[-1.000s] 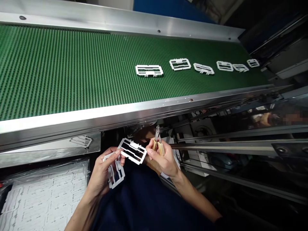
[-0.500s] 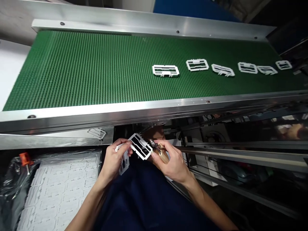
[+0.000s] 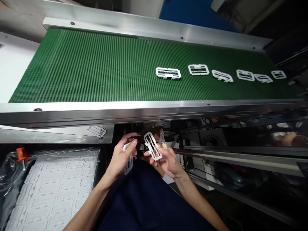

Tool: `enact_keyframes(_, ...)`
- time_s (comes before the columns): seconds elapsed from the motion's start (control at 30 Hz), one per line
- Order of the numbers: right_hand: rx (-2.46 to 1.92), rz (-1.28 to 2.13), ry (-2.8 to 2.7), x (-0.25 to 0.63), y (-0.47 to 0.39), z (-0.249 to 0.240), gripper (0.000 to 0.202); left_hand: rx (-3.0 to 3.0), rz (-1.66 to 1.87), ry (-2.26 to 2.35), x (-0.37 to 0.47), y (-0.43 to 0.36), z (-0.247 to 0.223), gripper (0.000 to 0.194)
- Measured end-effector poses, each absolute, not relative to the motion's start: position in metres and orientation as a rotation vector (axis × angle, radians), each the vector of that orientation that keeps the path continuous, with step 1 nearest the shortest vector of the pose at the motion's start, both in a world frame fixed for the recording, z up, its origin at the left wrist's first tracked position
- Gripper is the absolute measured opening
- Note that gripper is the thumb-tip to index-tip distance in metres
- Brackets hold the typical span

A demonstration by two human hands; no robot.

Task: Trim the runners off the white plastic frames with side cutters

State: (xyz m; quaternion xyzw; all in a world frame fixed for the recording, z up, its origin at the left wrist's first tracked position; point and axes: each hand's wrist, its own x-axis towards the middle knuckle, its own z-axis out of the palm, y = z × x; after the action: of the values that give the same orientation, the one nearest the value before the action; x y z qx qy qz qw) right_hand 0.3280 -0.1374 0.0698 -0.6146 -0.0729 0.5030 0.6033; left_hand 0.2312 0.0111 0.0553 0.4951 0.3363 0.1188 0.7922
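Observation:
My left hand (image 3: 123, 155) is closed on a white plastic frame (image 3: 129, 165), which hangs below the fingers; whether more than one is held I cannot tell. Another slotted white plastic frame (image 3: 152, 146) stands tilted in my right hand (image 3: 172, 162), pinched at its lower end by thumb and fingers. The same hand also keeps a tan-handled tool (image 3: 164, 146) with a metal tip pointing up; its exact kind is unclear. Both hands are in front of the dark blue clothing, below the conveyor's near rail, with a small gap between them.
Several similar white frames (image 3: 168, 73) lie on the green conveyor belt (image 3: 96, 70). Metal rails (image 3: 134, 112) edge it. At lower left, a plastic-lined box holds packed white frames (image 3: 55, 189), beside an orange-handled tool (image 3: 22, 154). One frame (image 3: 96, 131) rests on a metal ledge.
The frame that my left hand was gripping between both hands is now in my right hand alone, turned more upright. My hands have moved apart, and the tool's tip has swung upward.

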Motion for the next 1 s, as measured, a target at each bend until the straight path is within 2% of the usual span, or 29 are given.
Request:
enact_keyframes(0.1, -1.096, 1.303, 0.051, 0.328, -0.142, 0.061, 0.034, 1.038, 0.16, 0.663, 0.231, 0.013, 0.054, 0.033)
enact_keyframes(0.23, -0.898, 1.39, 0.181, 0.326, -0.146, 0.051, 0.035, 0.99, 0.108, 0.615, 0.233, 0.013, 0.052, 0.033)
enact_keyframes(0.63, -0.817, 1.437, 0.189, 0.321, -0.148, 0.04, 0.038, 0.999, 0.122, 0.661, 0.233, 0.016, 0.053, 0.025)
enact_keyframes(1.0, -1.036, 1.356, -0.05, 0.329, -0.148, 0.047, 0.043, 1.288, 0.225, 0.6, 0.227, 0.017, 0.059, 0.02)
